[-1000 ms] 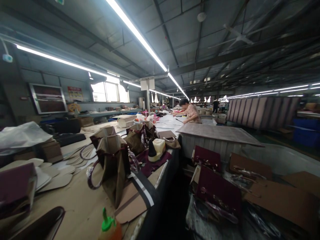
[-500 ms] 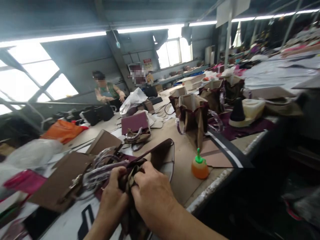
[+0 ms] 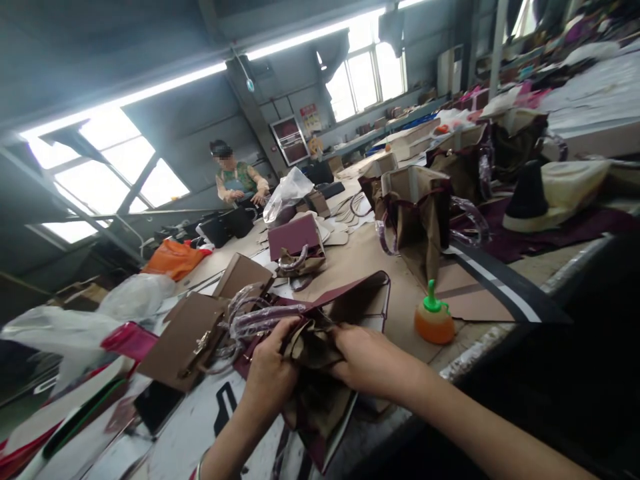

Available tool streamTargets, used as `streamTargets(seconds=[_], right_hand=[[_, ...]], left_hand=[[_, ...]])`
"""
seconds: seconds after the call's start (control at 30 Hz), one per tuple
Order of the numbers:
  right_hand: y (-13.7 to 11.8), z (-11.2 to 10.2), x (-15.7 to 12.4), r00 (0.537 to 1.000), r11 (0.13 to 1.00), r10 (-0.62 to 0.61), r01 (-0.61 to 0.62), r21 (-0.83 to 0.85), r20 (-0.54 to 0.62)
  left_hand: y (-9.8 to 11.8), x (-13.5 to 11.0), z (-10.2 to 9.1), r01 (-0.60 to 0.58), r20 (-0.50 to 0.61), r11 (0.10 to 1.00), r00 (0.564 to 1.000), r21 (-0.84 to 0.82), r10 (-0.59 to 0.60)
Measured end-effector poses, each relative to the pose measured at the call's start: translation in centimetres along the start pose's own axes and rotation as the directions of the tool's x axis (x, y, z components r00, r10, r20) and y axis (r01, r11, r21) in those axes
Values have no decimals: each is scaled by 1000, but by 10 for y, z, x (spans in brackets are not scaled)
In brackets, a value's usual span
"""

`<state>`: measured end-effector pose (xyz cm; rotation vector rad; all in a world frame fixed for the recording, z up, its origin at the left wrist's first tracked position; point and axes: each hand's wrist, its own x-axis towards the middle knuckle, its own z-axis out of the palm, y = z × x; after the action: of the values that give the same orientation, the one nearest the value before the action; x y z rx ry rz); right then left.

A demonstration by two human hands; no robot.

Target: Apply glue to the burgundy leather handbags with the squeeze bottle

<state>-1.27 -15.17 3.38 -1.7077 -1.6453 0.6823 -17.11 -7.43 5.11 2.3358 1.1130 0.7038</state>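
A maroon handbag [image 3: 320, 427] with an olive-brown lining lies before me, its lining bunched up between my hands. My left hand [image 3: 275, 370] is closed on the lining's left edge. On the other side my right hand [image 3: 363, 357] grips the same cloth, its fingertips partly hidden in the folds. The bag's maroon flap [image 3: 367, 290] stands out behind my right hand. Plastic-wrapped handles [image 3: 265, 321] lie just beyond my left hand. To the right stands a small squeeze bottle [image 3: 434, 323] with orange liquid and a green spout.
Open-topped bags [image 3: 415, 213] stand at the right, near a dark cone on a pale block [image 3: 525, 200]. A brown bag [image 3: 185, 340] and a pink pouch [image 3: 127, 343] lie left. Across the table a person [image 3: 235, 177] handles dark items. The table edge [image 3: 475, 350] runs along my right.
My hands have moved apart, spreading the bunched lining wider. The camera view has shifted and tilted, so the surroundings sit differently in the picture.
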Motion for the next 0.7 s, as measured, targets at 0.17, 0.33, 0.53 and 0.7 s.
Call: streamTargets(seconds=[0.17,0.33,0.53,0.7], right_hand=[[-10,19,20,996,963,-67,48,264,63],[-19,22,26,994,917,-87,52,397,71],[-41,7,-2,992,948,-108,85,307,58],[-49,-3,-39,985,976,-150,134,-172,-87]], left_hand=[[1,0,-3,-26,7,999,1000,-31,26],[3,-7,-4,-103,138,994,985,-19,105],[7,-3,-2,-191,69,980,980,50,187],[6,3,-4,-324,69,940,946,109,318]])
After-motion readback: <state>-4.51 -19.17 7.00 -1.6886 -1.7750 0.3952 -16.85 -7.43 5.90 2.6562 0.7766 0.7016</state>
